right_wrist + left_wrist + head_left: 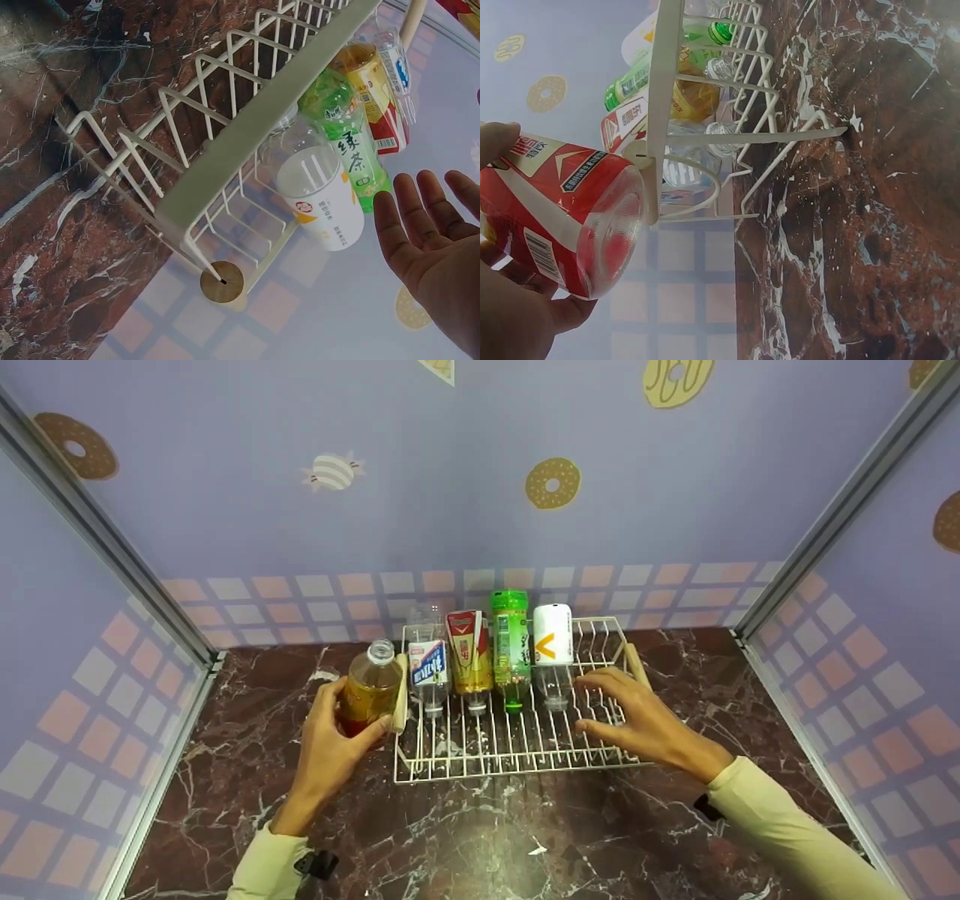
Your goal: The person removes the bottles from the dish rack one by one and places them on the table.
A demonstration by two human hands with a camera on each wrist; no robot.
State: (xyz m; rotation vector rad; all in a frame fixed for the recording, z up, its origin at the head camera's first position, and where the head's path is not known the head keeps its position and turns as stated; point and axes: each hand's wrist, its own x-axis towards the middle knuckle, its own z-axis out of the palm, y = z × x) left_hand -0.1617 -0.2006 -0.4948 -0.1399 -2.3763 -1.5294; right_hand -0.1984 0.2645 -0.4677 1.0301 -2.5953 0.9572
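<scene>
My left hand [328,736] grips a clear plastic bottle [559,210] with a red and yellow label, at the left end of a white wire rack [517,754]. In the head view its neck points up; the left wrist view shows its clear base. Over the rack's right side, my right hand [645,724] has its fingers spread and holds nothing. Close to those fingertips stands an upside-down bottle [553,634] with a white label. A green bottle [511,645], a red-and-yellow bottle [469,649] and a clear bottle [430,664] with a blue-and-white label also stand neck down in the rack.
Pale wooden bars [636,664] form the rack's ends. The rack stands on a dark red marbled surface [480,832]. Lilac patterned walls [450,525] close in the back and both sides, with metal strips [817,502] along the corners.
</scene>
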